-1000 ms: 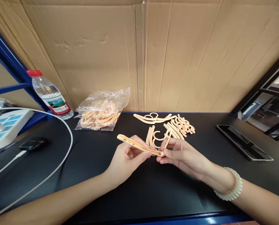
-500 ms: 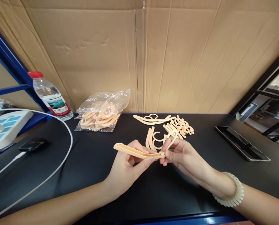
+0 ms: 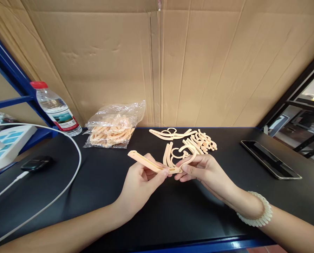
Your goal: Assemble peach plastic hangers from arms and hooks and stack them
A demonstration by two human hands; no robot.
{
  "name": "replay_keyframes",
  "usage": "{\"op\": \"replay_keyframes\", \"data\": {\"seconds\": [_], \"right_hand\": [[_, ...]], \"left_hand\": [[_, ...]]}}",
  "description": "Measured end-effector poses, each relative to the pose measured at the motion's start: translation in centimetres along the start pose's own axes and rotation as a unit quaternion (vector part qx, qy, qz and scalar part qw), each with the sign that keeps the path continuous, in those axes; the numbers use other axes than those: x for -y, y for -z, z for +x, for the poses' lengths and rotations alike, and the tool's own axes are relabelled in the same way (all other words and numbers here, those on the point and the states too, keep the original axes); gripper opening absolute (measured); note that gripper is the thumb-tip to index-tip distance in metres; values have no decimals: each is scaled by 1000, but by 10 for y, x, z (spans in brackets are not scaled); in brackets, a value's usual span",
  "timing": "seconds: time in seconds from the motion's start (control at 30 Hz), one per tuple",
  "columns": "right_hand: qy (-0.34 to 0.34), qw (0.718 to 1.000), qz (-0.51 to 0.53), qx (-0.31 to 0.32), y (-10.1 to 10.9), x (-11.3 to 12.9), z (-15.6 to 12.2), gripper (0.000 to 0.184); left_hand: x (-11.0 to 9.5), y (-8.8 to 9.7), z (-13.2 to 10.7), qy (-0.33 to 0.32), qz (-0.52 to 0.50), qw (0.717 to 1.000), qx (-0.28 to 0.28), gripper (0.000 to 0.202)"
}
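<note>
My left hand (image 3: 141, 181) is closed on a peach plastic hanger arm (image 3: 143, 161), its free end pointing up and left. In my right hand (image 3: 201, 168) is a curved hanger hook (image 3: 192, 156), pinched between thumb and fingers. The hook's base meets the inner end of the arm; whether they are locked together I cannot tell. Just behind my hands lie loose hanger arms (image 3: 168, 154) and more hooks (image 3: 174, 154). Farther back are hangers with hooks (image 3: 170, 135) and a pile of small hanger parts (image 3: 205, 140).
A clear plastic bag of peach parts (image 3: 112, 130) and a water bottle (image 3: 58, 112) stand at the back left. A white cable (image 3: 79, 154), a black charger (image 3: 37, 163) and a power strip (image 3: 20, 138) are at left. A phone (image 3: 269, 160) lies at right. Cardboard (image 3: 106, 52) stands behind.
The hook in my right hand has turned and tipped lower beside the arm. My right hand has shifted slightly left and up. The left hand still grips the arm.
</note>
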State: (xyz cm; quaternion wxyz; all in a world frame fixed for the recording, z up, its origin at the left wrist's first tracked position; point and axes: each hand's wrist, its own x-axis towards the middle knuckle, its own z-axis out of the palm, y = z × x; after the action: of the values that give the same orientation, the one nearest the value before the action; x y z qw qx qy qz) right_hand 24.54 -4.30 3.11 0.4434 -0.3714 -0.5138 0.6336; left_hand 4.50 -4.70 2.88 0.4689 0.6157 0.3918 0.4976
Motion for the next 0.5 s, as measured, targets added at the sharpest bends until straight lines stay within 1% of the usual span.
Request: {"op": "replay_keyframes", "data": {"seconds": [0.13, 0.23, 0.33, 0.4, 0.5], "right_hand": [[-15, 1000, -9, 15, -1, 1, 0, 29], [-17, 1000, -4, 7, -3, 0, 0, 28], [-9, 1000, -10, 17, -5, -1, 0, 29], [-2, 1000, -15, 21, -6, -1, 1, 30], [-9, 1000, -11, 22, -7, -3, 1, 31]], "left_hand": [[1, 1, 5, 48, -44, 998, 15, 12], [1, -1, 5, 60, -75, 995, 22, 16], [4, -4, 4, 71, -94, 991, 57, 19], [7, -5, 3, 76, -79, 990, 87, 20], [9, -6, 2, 83, -20, 991, 103, 15]]}}
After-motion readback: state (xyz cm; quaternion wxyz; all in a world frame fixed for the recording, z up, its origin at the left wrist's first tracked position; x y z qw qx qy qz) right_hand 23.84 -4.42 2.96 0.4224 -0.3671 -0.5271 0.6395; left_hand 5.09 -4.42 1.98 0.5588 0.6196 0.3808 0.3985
